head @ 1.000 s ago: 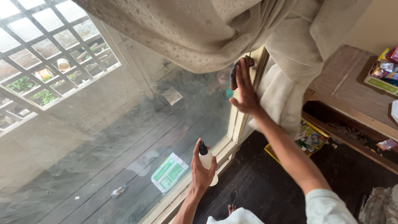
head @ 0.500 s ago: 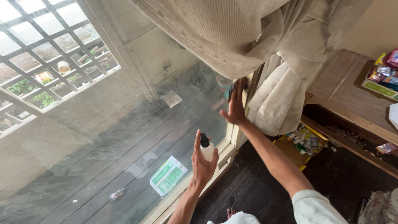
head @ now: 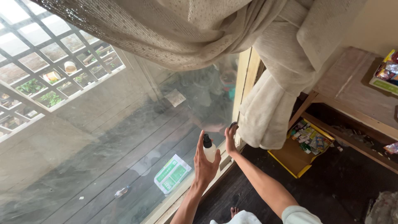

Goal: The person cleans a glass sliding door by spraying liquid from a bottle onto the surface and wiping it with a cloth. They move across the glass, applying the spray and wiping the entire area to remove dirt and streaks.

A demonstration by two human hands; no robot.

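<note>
Left hand (head: 204, 165) is gripping upright spray bottle (head: 209, 150), black nozzle up; right hand (head: 230, 139) is pressing a dark cloth (head: 233, 124) against window glass (head: 124, 137).

Upright white spray bottle (head: 209, 151), black-capped

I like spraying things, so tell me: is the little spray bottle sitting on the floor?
No, the left hand holds the white spray bottle up in front of the window glass, off the floor.
</note>
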